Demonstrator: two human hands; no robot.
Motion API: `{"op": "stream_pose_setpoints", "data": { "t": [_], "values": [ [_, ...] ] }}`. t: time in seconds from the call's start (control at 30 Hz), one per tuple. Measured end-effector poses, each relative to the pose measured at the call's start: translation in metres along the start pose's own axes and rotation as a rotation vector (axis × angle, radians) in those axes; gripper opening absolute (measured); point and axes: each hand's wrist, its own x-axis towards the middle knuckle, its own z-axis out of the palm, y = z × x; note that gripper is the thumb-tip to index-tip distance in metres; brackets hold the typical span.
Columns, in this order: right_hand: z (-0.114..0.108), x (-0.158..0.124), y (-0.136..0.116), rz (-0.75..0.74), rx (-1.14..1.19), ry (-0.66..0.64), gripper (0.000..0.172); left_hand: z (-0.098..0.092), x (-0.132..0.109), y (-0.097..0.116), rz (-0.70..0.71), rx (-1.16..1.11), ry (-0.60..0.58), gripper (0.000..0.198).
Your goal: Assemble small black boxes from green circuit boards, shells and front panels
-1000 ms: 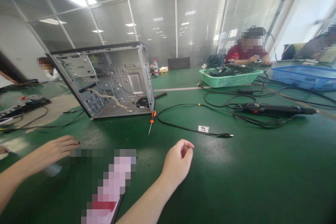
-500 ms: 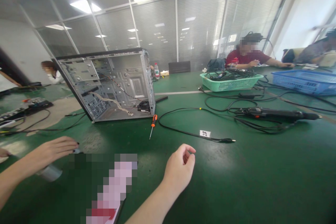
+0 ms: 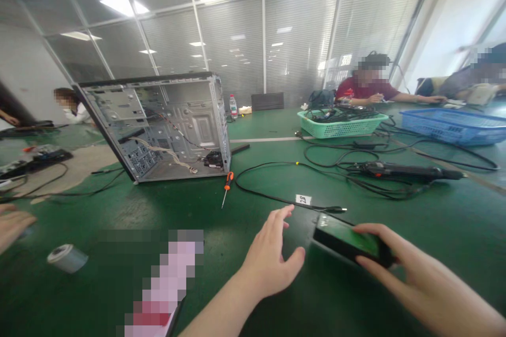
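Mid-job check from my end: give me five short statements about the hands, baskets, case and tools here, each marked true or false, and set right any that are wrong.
1. The right hand grips a black box. True.
2. The left hand is gripping the box too. False: it is held open, apart from the box.
3. The orange-handled screwdriver lies inside the computer case. False: it lies on the green table, in front of the case.
4. The case's side facing the camera is open, showing its interior. True.
5. In the picture, the green basket stands to the right of the blue basket. False: it stands to the left.
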Motion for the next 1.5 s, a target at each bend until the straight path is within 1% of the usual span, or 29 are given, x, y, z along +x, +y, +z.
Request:
{"op": "stream_pose_setpoints", "data": {
  "t": [0.03,0.1,0.17,0.2,0.27,0.33,0.43,0.57,0.67,0.73,0.77,0.8,0.87,0.9,0.97,1.0,1.07,1.17,1.27,1.4,1.5],
  "values": [
    [0.004,0.004,-0.017,-0.024,0.043,-0.067,0.04,-0.001,-0.001,0.001,0.027,0.001,-0.007,0.064],
    [0.013,0.01,-0.048,-0.052,0.121,-0.165,0.035,-0.004,0.0,0.002,0.03,-0.024,-0.018,0.056],
    [0.022,0.014,-0.066,-0.045,0.204,-0.207,0.032,-0.005,0.001,0.002,0.001,-0.042,-0.012,0.044],
    [0.026,0.014,-0.068,-0.037,0.248,-0.214,0.032,-0.006,0.002,0.001,-0.015,-0.041,-0.003,0.04],
    [0.034,0.015,-0.062,-0.015,0.34,-0.22,0.036,-0.006,0.003,0.001,-0.031,-0.016,0.014,0.035],
    [0.041,0.015,-0.048,0.002,0.421,-0.224,0.039,-0.004,0.004,0.001,-0.044,0.029,0.011,0.032],
    [0.048,0.016,-0.033,0.014,0.518,-0.202,0.04,-0.002,0.004,-0.001,-0.089,0.068,0.002,0.03],
    [0.05,0.019,-0.031,0.015,0.671,-0.154,0.035,0.0,0.004,-0.005,-0.1,-0.029,0.064,0.042],
    [0.05,0.021,-0.033,0.085,0.78,-0.15,0.038,0.0,0.004,-0.007,-0.096,-0.092,0.089,0.037],
    [0.05,0.021,-0.034,0.165,0.85,-0.183,0.046,0.0,0.004,-0.007,-0.055,-0.125,0.116,0.033],
    [0.049,0.021,-0.034,0.215,0.891,-0.2,0.049,-0.001,0.004,-0.007,-0.029,-0.15,0.124,0.034],
    [0.049,0.021,-0.035,0.272,0.943,-0.221,0.052,-0.001,0.005,-0.006,-0.011,-0.184,0.117,0.038],
    [0.046,0.02,-0.037,0.415,1.088,-0.269,0.053,-0.002,0.006,-0.005,-0.017,-0.275,0.061,0.046],
    [0.045,0.02,-0.039,0.496,1.173,-0.296,0.05,-0.003,0.007,-0.005,-0.046,-0.328,0.022,0.049],
    [0.041,0.02,-0.044,0.652,1.317,-0.352,0.041,-0.003,0.01,-0.005,-0.084,-0.418,0.025,0.044],
    [0.039,0.021,-0.047,0.729,1.363,-0.382,0.036,-0.004,0.011,-0.005,-0.114,-0.465,0.022,0.038],
    [0.035,0.022,-0.052,0.872,1.421,-0.433,0.029,-0.004,0.013,-0.005,-0.17,-0.545,0.012,0.033],
    [0.03,0.024,-0.056,1.001,1.501,-0.48,0.027,-0.005,0.015,-0.005,-0.245,-0.618,0.01,0.044],
    [0.028,0.024,-0.055,1.012,1.561,-0.519,0.027,-0.004,0.015,-0.005,-0.301,-0.683,0.042,0.051],
    [0.028,0.024,-0.051,0.941,1.605,-0.551,0.03,-0.003,0.015,-0.007,-0.354,-0.76,0.081,0.05],
    [0.028,0.023,-0.051,0.882,1.648,-0.569,0.03,-0.002,0.016,-0.01,-0.403,-0.826,0.09,0.053]
  ]
}}
